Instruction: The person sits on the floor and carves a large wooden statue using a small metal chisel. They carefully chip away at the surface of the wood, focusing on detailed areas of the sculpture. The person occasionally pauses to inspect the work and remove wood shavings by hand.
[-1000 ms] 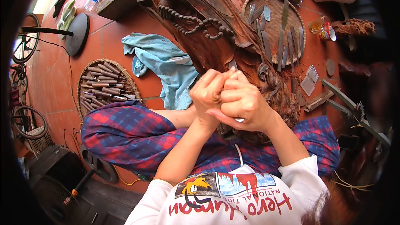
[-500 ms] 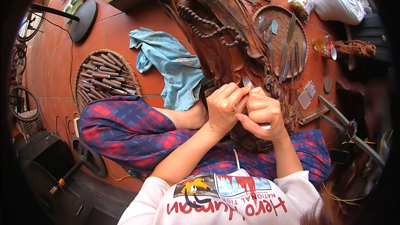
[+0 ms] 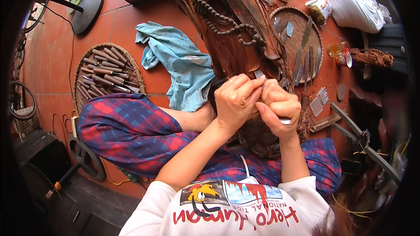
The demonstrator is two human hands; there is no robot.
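A large reddish-brown carved wooden statue (image 3: 232,57), with draped robes and a string of round beads, lies leaning across the floor toward my lap. Both fists meet at its near part. My left hand (image 3: 238,98), with a ring on one finger, is closed on a carving tool (image 3: 259,74), its index finger lying along the flat metal blade. My right hand (image 3: 280,108) wraps the same tool just beside it; a pale metal end pokes out below the thumb. The blade tip rests against the wood. Most of the tool is hidden by my fingers.
To the left, a round woven basket (image 3: 77,74) holds several wooden-handled chisels. A blue cloth (image 3: 175,61) lies by my bare foot. Flat files sit in another woven tray (image 3: 302,14) at right, near a glass (image 3: 335,49) and a grey metal stand (image 3: 372,148).
Both hands have moved slightly up and away from me with the tool, still gripping it. The whole view has shifted a little.
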